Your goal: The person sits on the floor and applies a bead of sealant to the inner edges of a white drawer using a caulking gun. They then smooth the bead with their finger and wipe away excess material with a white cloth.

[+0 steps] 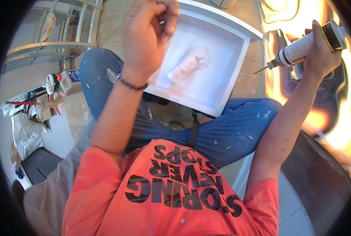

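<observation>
My left hand (146,37) is raised over the left side of a white drawer (231,84), its fingers curled in toward the thumb. A tiny pale spot shows between the fingers, too small to make out. Away to the right, my right hand (323,59) is wrapped round a cylindrical tool (299,50) with a white labelled body and black and yellow parts. Its thin, dark, pointed tip is directed left toward the drawer. Inside the drawer lies a crumpled whitish bundle (188,65). The drawer sits in front of me, between my bent knees.
A metal ladder (49,49) is at the far left. Below it are a jug (70,78), a brush (55,103) and plastic bags (26,135). A shiny reflective panel (336,104) lines the right side. A round container (223,3) stands beyond the drawer.
</observation>
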Demonstrator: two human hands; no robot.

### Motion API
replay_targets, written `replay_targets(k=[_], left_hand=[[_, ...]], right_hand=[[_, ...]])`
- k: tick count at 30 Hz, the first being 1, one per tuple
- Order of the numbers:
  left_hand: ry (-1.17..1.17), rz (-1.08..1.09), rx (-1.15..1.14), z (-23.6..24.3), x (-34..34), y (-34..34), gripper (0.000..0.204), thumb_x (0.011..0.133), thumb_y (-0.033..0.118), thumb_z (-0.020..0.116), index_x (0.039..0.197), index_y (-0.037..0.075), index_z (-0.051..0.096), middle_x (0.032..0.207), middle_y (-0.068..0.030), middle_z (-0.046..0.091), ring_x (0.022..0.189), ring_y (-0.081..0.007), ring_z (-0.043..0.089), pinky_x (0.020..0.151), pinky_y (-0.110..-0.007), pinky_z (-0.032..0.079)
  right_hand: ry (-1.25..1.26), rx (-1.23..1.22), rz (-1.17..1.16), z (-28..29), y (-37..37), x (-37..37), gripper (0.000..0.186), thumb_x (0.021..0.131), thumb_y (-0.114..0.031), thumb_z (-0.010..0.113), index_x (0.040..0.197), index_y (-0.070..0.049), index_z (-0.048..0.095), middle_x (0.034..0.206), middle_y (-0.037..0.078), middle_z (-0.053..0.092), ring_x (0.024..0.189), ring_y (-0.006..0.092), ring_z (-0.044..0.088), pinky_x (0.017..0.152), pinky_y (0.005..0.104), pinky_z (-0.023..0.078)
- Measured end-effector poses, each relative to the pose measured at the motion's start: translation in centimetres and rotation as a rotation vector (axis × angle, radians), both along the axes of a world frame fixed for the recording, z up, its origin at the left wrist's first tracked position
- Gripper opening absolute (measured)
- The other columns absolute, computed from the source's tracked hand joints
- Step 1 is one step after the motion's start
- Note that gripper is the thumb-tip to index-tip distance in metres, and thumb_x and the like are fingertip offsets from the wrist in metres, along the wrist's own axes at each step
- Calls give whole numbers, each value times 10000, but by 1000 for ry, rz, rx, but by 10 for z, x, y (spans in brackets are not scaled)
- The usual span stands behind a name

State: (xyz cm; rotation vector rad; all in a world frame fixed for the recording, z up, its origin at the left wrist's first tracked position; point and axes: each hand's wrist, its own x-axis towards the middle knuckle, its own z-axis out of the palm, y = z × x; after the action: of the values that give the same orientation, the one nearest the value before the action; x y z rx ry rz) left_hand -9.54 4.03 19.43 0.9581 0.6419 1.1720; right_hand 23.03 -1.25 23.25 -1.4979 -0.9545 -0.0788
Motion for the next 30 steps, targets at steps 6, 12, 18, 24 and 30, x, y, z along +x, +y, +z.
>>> replay_targets(k=[6, 12, 18, 24, 30], left_hand=[[971, -616, 475, 10, -39, 35, 441, 971, 41, 495, 1411, 33, 521, 963, -125, 683, 637, -159, 577, 594, -270, 465], [1278, -636, 758, -13, -70, 52, 430, 1005, 69, 506, 1426, 94, 588, 961, -161, 644, 762, -286, 611, 678, -358, 449], [1395, -896, 546, 12, -91, 48, 475, 923, 75, 561, 1393, 15, 599, 1053, -196, 647, 913, -362, 623, 829, -397, 493], [1324, -963, 385, 0, -105, 69, 499, 893, 57, 557, 1380, -47, 585, 1163, -218, 661, 998, -366, 650, 921, -425, 500], [1368, -1022, 326, -1, -113, 73, 531, 914, 49, 530, 1438, -33, 526, 1312, -247, 623, 1075, -357, 658, 990, -428, 496]], right_hand=[[-36, -210, -65, -18, -2, 19, 312, 813, -127, 829, 1035, 40, 687, 809, 119, 741, 719, 180, 710, 702, 331, 577], [-61, -341, -83, -31, -2, 15, 209, 843, -146, 807, 894, 29, 704, 809, 101, 727, 705, 179, 696, 673, 331, 580], [139, -437, -53, -47, -5, 19, 158, 878, -57, 747, 934, 68, 670, 868, 157, 685, 812, 239, 695, 764, 377, 599], [168, -503, -21, -50, -2, 28, 278, 862, -42, 758, 1058, 97, 620, 878, 170, 653, 834, 249, 675, 826, 386, 589], [91, -493, 8, -45, 5, 28, 212, 857, -79, 763, 896, 99, 655, 893, 166, 637, 838, 260, 660, 873, 403, 573]])
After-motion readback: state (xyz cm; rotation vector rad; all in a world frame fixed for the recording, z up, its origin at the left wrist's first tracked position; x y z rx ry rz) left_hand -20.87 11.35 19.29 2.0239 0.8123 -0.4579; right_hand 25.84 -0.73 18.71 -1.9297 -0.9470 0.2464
